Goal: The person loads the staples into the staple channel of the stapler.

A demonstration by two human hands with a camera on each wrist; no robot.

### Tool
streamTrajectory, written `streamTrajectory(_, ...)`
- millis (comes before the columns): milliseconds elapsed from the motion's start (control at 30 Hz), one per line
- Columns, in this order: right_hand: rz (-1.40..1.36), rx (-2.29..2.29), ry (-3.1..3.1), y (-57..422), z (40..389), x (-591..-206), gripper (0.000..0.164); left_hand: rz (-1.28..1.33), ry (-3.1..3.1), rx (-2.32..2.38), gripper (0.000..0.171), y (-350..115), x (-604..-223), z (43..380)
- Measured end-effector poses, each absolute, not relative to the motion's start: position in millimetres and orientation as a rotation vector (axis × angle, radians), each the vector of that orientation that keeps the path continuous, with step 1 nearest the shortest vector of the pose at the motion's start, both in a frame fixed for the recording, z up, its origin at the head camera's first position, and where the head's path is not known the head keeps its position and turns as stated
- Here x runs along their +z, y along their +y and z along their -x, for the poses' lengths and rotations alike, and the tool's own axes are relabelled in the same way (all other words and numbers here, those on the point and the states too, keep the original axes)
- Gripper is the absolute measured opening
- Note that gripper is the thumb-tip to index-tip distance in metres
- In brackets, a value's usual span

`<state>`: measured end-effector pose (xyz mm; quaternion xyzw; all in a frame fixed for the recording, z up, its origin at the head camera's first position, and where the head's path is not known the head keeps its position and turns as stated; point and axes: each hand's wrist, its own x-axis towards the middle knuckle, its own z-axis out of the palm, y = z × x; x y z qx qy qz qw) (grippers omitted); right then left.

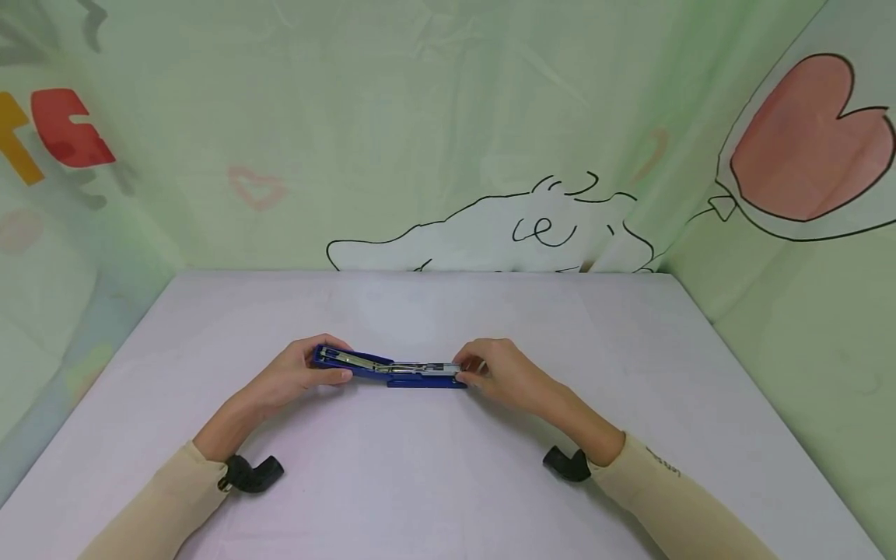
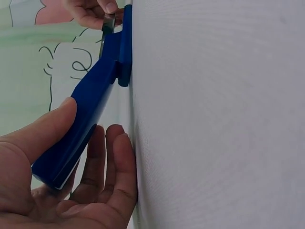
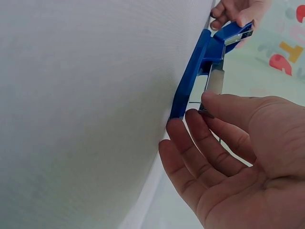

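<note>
Pale green fabric (image 1: 420, 101) printed with hearts and line drawings surrounds a white-covered table (image 1: 434, 474). From its near edge reach 2 beige sleeves (image 1: 672, 498), each with a black fitting (image 1: 255, 474) at the cuff. Between the 2 hands, near the middle of the table, lies a blue stapler (image 1: 389, 370), opened out nearly straight. Left hand (image 1: 301, 369): thumb and fingers parted by the width of the tilted cover (image 1: 357, 364), gripping its outer end above the table. Right hand (image 1: 507, 373): thumb and fingertips almost together, pinching the free end of the metal magazine (image 1: 437, 369), just above the base (image 1: 423, 383). Handling the opened mechanism looks like the step in hand. To do it well, I would hold the base flat, support the cover without forcing it past its hinge, and pull or push only along the magazine's length, since sideways pressure could bend it.
</note>
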<state>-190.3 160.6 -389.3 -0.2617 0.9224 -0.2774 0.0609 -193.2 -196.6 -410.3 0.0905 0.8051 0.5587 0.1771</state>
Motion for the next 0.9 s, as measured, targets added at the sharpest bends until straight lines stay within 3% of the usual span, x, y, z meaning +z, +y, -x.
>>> streamTrajectory(900, 0.818, -0.834, 2.793, 160.3, 188.7, -387.3, 0.015, -0.313, 2.249, 1.656, 0.050, -188.0, -401.1, 190.5)
